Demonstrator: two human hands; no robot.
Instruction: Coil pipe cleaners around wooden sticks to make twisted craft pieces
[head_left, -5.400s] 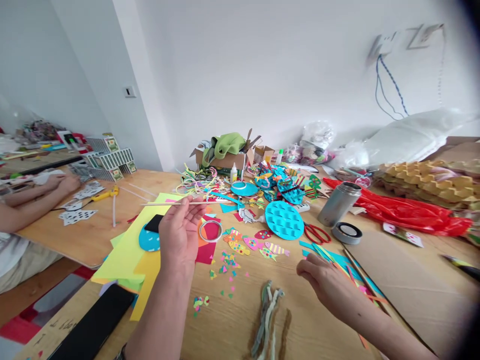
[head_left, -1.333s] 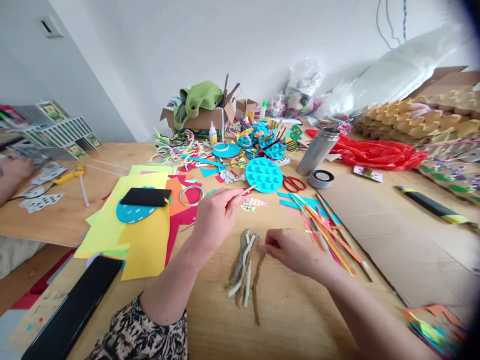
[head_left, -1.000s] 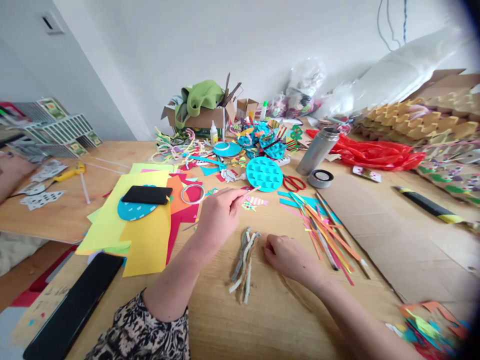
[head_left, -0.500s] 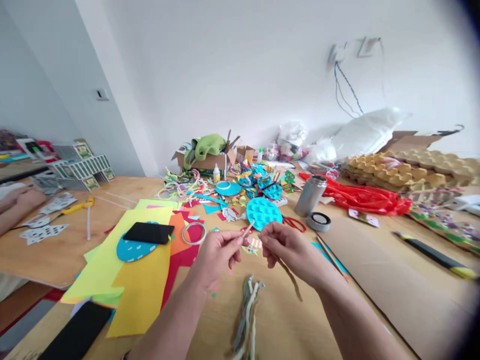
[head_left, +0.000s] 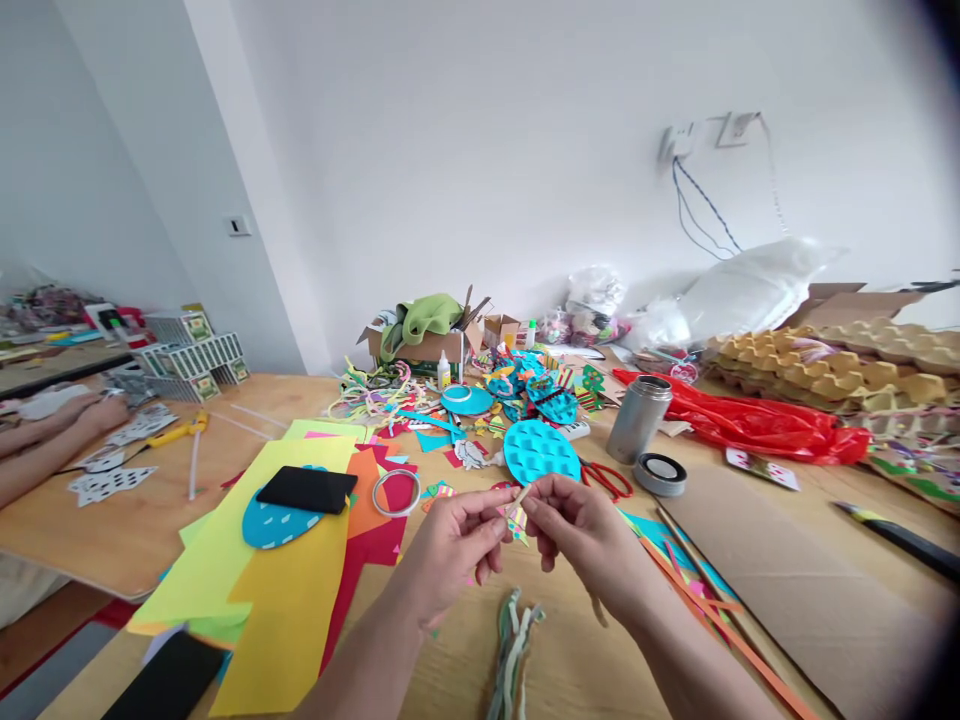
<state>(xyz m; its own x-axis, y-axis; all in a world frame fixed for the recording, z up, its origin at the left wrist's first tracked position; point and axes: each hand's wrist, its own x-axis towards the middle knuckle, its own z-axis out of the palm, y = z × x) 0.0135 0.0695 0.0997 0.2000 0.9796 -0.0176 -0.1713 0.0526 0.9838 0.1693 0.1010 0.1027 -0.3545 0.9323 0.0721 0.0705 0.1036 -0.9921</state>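
- Nearest you on the worktop (head_left: 559,680), the bundle of fuzzy strands (head_left: 514,650) lies loose, pale green, white and brown together. None of these strands is attached to anything that shows, so I would count this supply as unused.
- Just beyond it, the tail of a brown strand (head_left: 598,612) hangs below your right hand (head_left: 574,525), its upper part hidden behind your fingers, which look closed on it.
- Your left hand (head_left: 469,540) pinches the thin stick (head_left: 519,497), whose pale tip shows between your two hands. They are raised over the worktop with fingertips close together at that tip; I cannot tell whether they touch.
- The visible bit of stick looks bare, with no turn of strand around it. My judgement is that you are at an early stage: stick and strand are both picked up and brought together, while joining them seems left to do.
- Behind your hands, the fish cut-outs (head_left: 517,525) lie partly covered from view, and the blue dimpled disc (head_left: 541,452) sits with the red-handled scissors (head_left: 611,482) beside it.
- Farther back, the white glue bottle (head_left: 444,373) stands upright before the cardboard box (head_left: 420,350), apart from your work.
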